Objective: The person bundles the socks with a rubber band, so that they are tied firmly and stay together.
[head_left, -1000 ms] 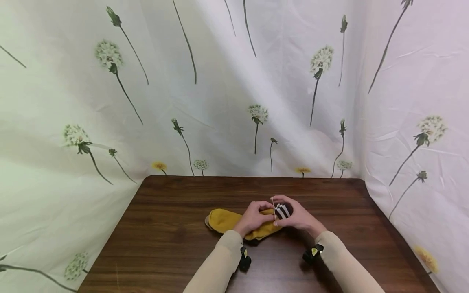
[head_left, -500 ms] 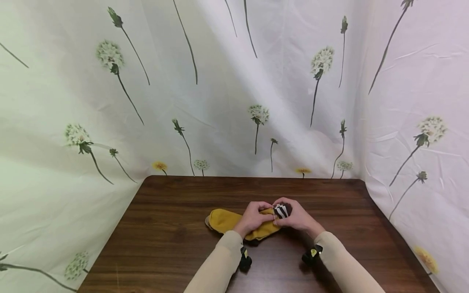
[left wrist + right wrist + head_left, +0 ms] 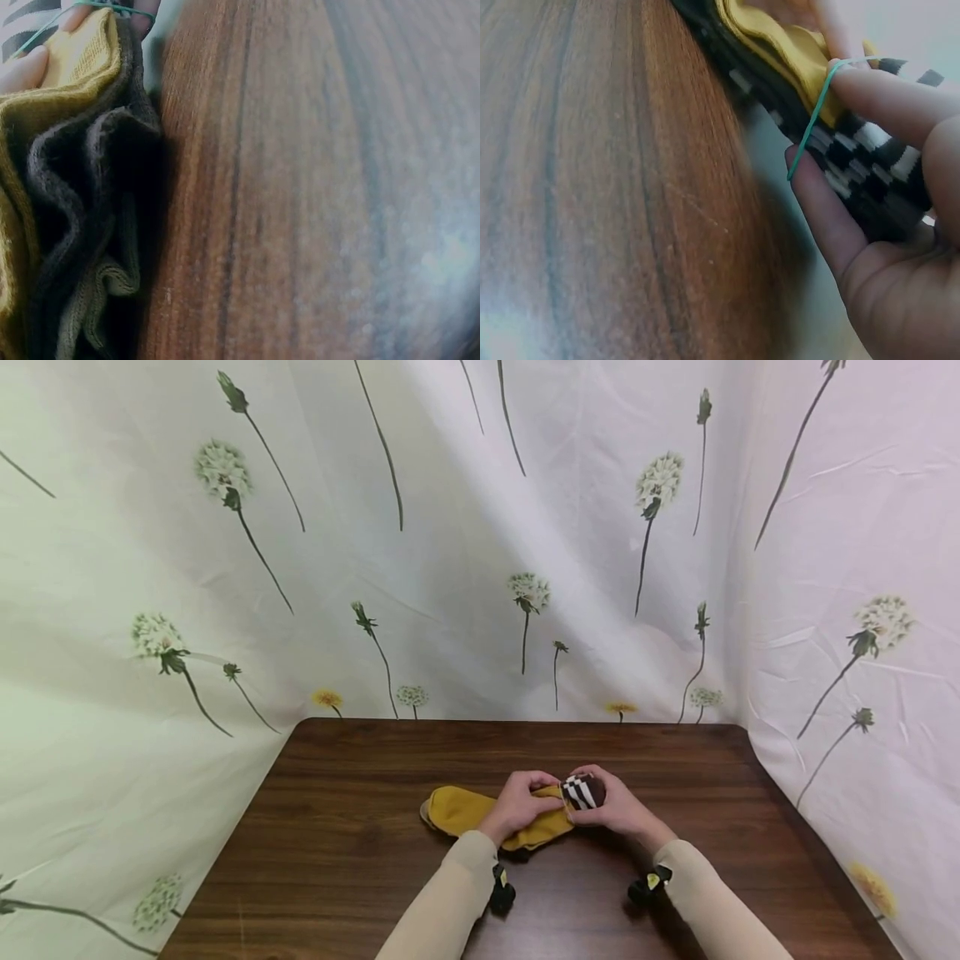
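A bundle of stacked socks lies on the table, with a mustard-yellow sock on top and dark and olive layers under it. Near its right end my left hand grips the bundle between thumb and fingers. The black-and-white checkered end sticks out to the right, inside the curve of my right hand. In the right wrist view, the right fingers and thumb hold a thin green rubber band stretched around the bundle, where yellow meets checks. The left wrist view shows the folded dark layers from the side.
The dark wood-grain table extends around the socks. A white cloth with printed dandelions hangs behind it and along both sides. A small black camera sits on the left wrist, another on the right.
The widely stretched rubber band has drawn in closer around the socks. My right hand has shifted slightly right, and more of the checkered end shows. The left hand has stayed nearly still.
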`<state>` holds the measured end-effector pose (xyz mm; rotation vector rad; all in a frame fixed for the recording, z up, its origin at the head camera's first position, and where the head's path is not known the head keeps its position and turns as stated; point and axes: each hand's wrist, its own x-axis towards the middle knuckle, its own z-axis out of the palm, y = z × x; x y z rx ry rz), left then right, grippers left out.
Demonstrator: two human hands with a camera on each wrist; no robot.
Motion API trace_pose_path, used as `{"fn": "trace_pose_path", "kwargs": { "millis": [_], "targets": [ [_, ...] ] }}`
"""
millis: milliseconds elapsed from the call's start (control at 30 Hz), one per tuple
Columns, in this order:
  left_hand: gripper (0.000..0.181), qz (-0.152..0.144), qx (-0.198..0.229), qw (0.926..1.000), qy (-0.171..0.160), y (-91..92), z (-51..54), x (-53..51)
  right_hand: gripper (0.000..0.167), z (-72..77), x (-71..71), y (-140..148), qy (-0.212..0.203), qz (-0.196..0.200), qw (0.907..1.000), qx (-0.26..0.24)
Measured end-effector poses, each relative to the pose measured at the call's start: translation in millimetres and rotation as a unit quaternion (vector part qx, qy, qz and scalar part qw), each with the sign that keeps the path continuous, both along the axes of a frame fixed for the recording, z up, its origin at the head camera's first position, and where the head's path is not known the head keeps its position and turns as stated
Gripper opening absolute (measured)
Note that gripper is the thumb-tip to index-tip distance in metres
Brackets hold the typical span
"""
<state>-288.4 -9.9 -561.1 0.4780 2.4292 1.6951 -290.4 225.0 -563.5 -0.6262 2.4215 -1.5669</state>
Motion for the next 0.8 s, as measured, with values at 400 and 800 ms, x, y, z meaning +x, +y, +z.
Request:
{"fn": "trace_pose_path", "kwargs": {
  "millis": [400, 800],
  "targets": [
    [0.023, 0.005, 0.022, 0.9997, -0.005, -1.1, 0.7, 1.2, 0.065, 2.7, 9.6, 6.2, -0.026, -0.018, 0.9988, 0.038],
    [0.024, -0.002, 0.038, 0.9992, -0.013, -0.2, -2.1, -0.5, 0.045, 1.8, 14.3, 23.7, -0.081, -0.028, 0.9963, -0.001]
  ]
}}
